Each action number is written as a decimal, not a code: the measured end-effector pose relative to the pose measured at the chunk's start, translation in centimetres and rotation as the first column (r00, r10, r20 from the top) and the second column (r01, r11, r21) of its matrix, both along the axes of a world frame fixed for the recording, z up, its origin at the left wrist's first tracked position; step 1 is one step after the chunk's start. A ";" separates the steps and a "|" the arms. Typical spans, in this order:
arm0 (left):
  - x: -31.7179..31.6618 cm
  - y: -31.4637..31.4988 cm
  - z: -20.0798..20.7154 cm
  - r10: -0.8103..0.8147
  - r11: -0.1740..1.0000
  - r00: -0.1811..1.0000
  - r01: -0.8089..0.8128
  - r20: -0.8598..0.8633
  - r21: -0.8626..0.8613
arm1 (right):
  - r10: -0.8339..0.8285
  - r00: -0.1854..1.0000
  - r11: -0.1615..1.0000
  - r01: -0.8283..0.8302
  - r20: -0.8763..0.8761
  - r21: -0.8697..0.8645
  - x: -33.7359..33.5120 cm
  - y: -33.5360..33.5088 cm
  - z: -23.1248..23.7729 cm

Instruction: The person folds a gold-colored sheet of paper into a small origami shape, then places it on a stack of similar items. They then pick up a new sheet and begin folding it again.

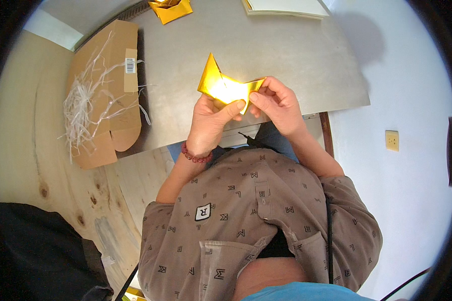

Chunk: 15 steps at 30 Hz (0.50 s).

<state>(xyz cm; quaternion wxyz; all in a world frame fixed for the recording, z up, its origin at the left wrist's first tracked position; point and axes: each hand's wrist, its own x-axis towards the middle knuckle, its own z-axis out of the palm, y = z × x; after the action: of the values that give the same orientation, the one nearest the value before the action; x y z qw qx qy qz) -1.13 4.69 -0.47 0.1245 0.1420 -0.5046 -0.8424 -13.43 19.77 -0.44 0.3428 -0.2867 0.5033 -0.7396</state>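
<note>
overhead, grey table (296, 60), white wall (407, 100), gold paper (225, 85) in both hands

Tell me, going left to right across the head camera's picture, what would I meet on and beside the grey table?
Open cardboard box with pale shredded strips → left hand → folded gold paper → right hand → wall socket plate.

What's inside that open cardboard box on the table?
The cardboard box holds a tangle of thin white shredded paper strips, some spilling over its edges. Anything beneath the strips is covered and cannot be seen.
</note>
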 end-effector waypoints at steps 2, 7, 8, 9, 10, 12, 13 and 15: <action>0.1 -0.2 0.1 -0.017 1.000 1.000 0.017 0.002 0.015 | -0.030 1.000 0.998 0.030 -0.001 0.056 0.0 0.2 0.1; -0.2 1.1 0.1 0.054 0.996 0.998 -0.055 -0.023 -0.067 | -0.056 0.998 0.997 0.056 -0.011 0.047 0.2 0.0 0.4; -0.2 1.2 0.1 0.071 0.995 0.996 -0.074 -0.045 -0.071 | -0.060 0.998 0.996 0.062 -0.021 0.064 0.3 0.0 0.6; -0.2 1.2 0.1 0.071 0.993 0.997 -0.073 -0.022 -0.089 | -0.065 0.997 0.994 0.067 -0.031 0.081 0.3 0.1 0.7; -0.2 1.2 0.1 0.075 0.992 0.997 -0.076 -0.009 -0.099 | -0.067 0.997 0.994 0.069 -0.031 0.079 0.4 0.1 0.8; 0.0 1.1 0.1 0.084 0.990 0.996 -0.083 0.008 -0.114 | -0.071 0.997 0.994 0.074 -0.032 0.076 0.5 0.1 1.2; 0.0 1.0 0.0 0.089 0.989 0.996 -0.087 0.012 -0.120 | -0.068 0.997 0.992 0.072 -0.039 0.100 0.5 0.2 1.3; 0.1 1.0 0.0 0.097 0.986 0.995 -0.092 0.025 -0.140 | -0.056 0.997 0.992 0.062 -0.053 0.110 0.5 0.3 1.6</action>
<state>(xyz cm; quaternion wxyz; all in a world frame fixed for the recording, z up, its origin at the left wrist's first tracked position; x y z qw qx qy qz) -1.00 5.72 -0.47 0.1658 0.1701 -0.5564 -0.7962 -12.90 20.11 1.21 0.3234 -0.2706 0.5605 -0.7128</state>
